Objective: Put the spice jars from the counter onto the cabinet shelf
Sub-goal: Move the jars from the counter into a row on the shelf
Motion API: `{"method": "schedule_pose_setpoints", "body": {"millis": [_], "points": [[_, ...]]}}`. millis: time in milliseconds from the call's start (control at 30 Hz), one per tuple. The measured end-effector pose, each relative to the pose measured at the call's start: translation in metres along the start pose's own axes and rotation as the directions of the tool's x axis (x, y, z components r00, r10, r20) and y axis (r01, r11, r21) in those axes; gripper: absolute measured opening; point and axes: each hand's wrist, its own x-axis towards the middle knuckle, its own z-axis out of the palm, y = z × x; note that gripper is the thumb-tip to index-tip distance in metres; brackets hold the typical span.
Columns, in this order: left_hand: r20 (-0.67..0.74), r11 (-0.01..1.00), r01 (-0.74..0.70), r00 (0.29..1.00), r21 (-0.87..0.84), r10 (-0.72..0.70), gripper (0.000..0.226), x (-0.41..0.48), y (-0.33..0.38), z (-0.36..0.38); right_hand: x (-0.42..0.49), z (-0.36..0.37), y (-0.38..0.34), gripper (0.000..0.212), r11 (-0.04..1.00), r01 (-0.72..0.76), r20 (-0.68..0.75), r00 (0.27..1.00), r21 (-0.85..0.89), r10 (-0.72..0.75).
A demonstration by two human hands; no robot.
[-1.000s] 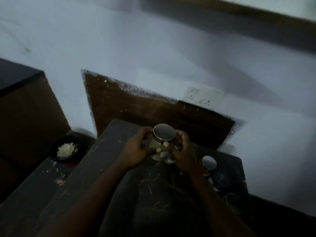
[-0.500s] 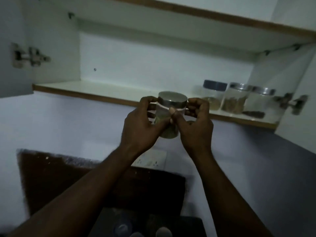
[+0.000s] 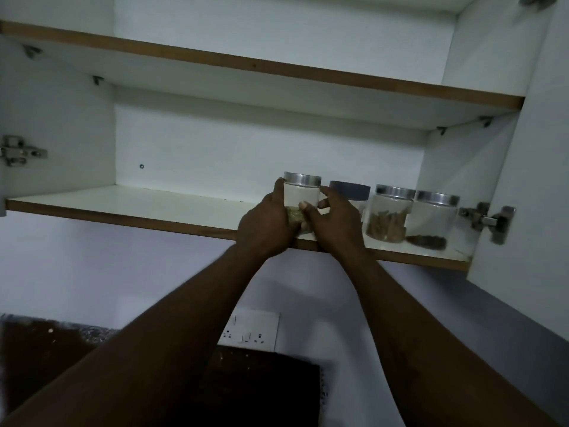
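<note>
The spice jar (image 3: 301, 195), with its silver lid and a little greenish spice at the bottom, is upright at the front edge of the lower cabinet shelf (image 3: 123, 208), between my two hands. My palms hide its base, so I cannot tell whether it rests on the board. My left hand (image 3: 264, 224) curls round its left side, fingertips up near the lid. My right hand (image 3: 334, 223) grips the right side, thumb across the glass. Just to the right, partly behind my right hand, stands a blue-lidded jar (image 3: 351, 191). Next come a jar of brown sticks (image 3: 388, 214) and a jar of dark spice (image 3: 431, 220), the last close to the door hinge (image 3: 489, 221). The upper shelf (image 3: 277, 72) runs overhead, and a wall socket plate (image 3: 252, 331) shows between my forearms. Half a second ago I held the jar lower, out in front of the shelf edge and apart from the blue-lidded jar; now it is up at shelf level, right beside it
</note>
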Motion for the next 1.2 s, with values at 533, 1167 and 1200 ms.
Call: {"method": "schedule_pose_setpoints", "body": {"millis": [533,1167,1200], "points": [[-0.025,0.974,0.129,0.992,0.187,-0.127,0.071,-0.005,0.0,0.009,-0.011,0.009,0.01,0.03,0.986,0.067,-0.173,0.981,-0.152,-0.093],[0.5,0.944,0.115,0.864,-0.31,0.059,0.022,-0.327,-0.052,0.089,-0.374,0.029,0.112,0.022,0.93,-0.3,0.288,0.89,-0.212,0.353],[0.555,0.944,0.131,0.829,-0.302,0.063,0.024,-0.347,-0.059,0.099,-0.394,0.028,0.121,0.022,0.902,-0.344,0.339,0.842,-0.262,0.419]]}}
